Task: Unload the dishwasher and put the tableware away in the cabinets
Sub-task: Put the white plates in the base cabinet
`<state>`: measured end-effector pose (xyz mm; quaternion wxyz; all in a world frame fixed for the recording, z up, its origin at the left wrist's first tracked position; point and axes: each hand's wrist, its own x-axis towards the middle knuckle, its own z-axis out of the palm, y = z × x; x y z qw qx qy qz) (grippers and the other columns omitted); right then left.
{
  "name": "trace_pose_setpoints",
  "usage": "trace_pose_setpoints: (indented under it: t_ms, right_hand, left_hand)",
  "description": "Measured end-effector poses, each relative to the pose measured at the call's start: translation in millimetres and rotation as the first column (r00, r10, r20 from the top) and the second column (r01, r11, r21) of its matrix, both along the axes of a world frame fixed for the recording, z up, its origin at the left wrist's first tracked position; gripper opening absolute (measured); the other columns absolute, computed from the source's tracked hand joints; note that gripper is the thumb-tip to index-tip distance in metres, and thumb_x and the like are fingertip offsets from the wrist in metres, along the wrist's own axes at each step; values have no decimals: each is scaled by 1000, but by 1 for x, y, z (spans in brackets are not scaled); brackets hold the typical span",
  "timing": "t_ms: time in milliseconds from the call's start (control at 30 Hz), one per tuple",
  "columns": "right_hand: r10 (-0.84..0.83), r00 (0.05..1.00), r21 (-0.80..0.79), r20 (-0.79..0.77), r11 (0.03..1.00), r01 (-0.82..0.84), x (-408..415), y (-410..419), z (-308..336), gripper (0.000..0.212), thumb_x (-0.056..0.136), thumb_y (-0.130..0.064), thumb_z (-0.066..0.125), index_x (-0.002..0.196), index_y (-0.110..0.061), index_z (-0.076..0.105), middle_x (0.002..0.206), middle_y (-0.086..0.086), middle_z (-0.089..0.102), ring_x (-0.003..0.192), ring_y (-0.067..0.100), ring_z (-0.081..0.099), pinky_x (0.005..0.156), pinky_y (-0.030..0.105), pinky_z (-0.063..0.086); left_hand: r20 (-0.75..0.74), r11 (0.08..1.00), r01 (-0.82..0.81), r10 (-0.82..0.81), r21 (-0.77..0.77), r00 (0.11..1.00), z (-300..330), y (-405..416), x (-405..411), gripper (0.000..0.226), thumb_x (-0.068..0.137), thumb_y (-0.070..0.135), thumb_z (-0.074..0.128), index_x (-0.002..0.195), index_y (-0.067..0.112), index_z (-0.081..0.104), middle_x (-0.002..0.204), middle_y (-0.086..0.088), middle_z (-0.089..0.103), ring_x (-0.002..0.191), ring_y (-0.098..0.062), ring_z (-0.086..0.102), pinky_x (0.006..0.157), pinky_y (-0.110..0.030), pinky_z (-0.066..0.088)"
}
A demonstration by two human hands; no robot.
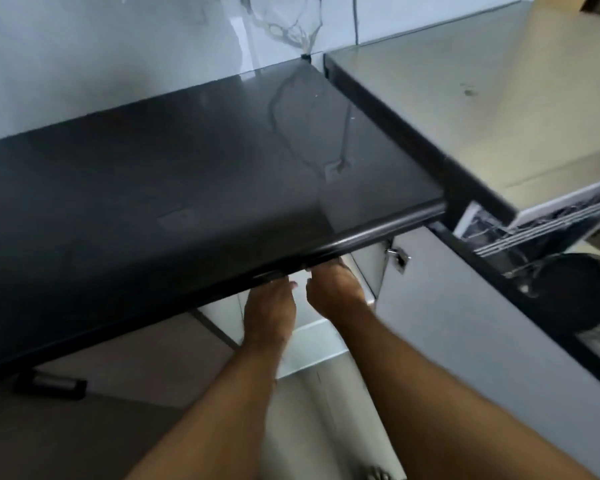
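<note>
You are reaching both hands into an open cabinet (312, 327) under the dark table (187, 174). Your left hand (269, 310) is sitting just left of your right hand (333, 292), the two close together. The table's edge is hiding the fingertips of both, so I cannot tell whether they are spread or pinching anything, and no tableware is showing between them. The cabinet door (465, 306) is hanging open to the right. Further right, the dishwasher (534, 230) is standing open with its rack (541, 223) and a dark round pot (575, 292) still inside, so what remains is lying well off to your right, nearer your right hand.
</note>
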<state>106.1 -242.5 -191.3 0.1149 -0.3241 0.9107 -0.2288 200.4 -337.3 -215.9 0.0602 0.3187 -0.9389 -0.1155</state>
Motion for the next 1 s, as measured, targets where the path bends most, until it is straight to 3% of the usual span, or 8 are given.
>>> trace_pose_setpoints:
  t_ms: [100, 167, 267, 367, 467, 533, 600, 1000]
  right_hand:
    - [41, 999, 88, -14, 995, -40, 38, 41, 42, 37, 92, -14, 51, 128, -14, 59, 127, 9, 57, 119, 27, 52, 96, 37, 46]
    - [34, 999, 96, -34, 995, -31, 55, 63, 71, 39, 91, -11, 50, 129, -14, 58, 126, 9, 57, 120, 27, 51, 95, 37, 47]
    - [10, 999, 67, -45, 998, -7, 75, 92, 114, 41, 92, -9, 49, 131, -17, 57, 126, 8, 58, 118, 26, 53, 94, 38, 50]
    - [-40, 996, 71, -80, 996, 46, 87, 130, 152, 36, 92, -11, 48, 125, -19, 58, 122, 6, 58, 113, 27, 54, 86, 40, 52]
    - [-90, 986, 62, -140, 993, 99, 88, 174, 190, 35, 90, -10, 48, 123, -18, 58, 119, 7, 57, 113, 29, 53, 84, 41, 53]
    - [-127, 974, 43, -188, 990, 138, 82, 200, 212, 37, 90, -10, 47, 124, -16, 58, 119, 9, 58, 112, 31, 53, 87, 43, 53]
    - [-182, 959, 5, -219, 982, 188, 74, 220, 231, 36, 90, -10, 46, 124, -14, 59, 118, 11, 60, 111, 32, 53, 88, 45, 52]
    - [-426, 866, -55, -263, 903, 427, 47, 404, 261, 29, 95, -15, 50, 123, -15, 59, 114, 6, 58, 105, 24, 54, 88, 37, 50]
  left_hand:
    - [162, 971, 204, -183, -125, 970, 56, 41, 31, 46, 104, 25, 37, 149, 24, 36, 158, 3, 32, 143, -17, 33, 110, -25, 34]
    - [170, 953, 247, -217, -177, 961, 98, 61, 46, 49, 105, 25, 41, 153, 23, 29, 150, 0, 45, 137, -18, 43, 107, -26, 40]
    - [191, 912, 321, -278, -256, 942, 165, 87, 64, 44, 104, 29, 44, 148, 24, 38, 105, -2, 72, 93, -17, 71, 77, -28, 58]
    - [89, 907, 294, -280, -302, 956, 213, 97, 71, 33, 95, 26, 62, 127, 18, 65, 65, -3, 69, 56, -16, 69, 50, -26, 56]
    - [-75, 920, 251, -285, -301, 955, 235, 109, 75, 47, 80, 2, 72, 126, 10, 65, 91, -14, 75, 85, -28, 74, 65, -35, 61]
    - [-115, 932, 274, -307, -238, 945, 244, 122, 77, 64, 73, -7, 69, 134, 8, 58, 121, -18, 67, 119, -33, 61, 88, -43, 58]
    - [-143, 941, 268, -300, -205, 943, 249, 136, 79, 69, 72, -10, 65, 138, 9, 54, 131, -15, 62, 130, -32, 53, 99, -45, 51]
    - [-327, 857, 398, -498, -327, 803, 262, 274, 23, 30, 101, 25, 51, 126, 16, 65, 96, -4, 76, 88, -22, 71, 92, -41, 49]
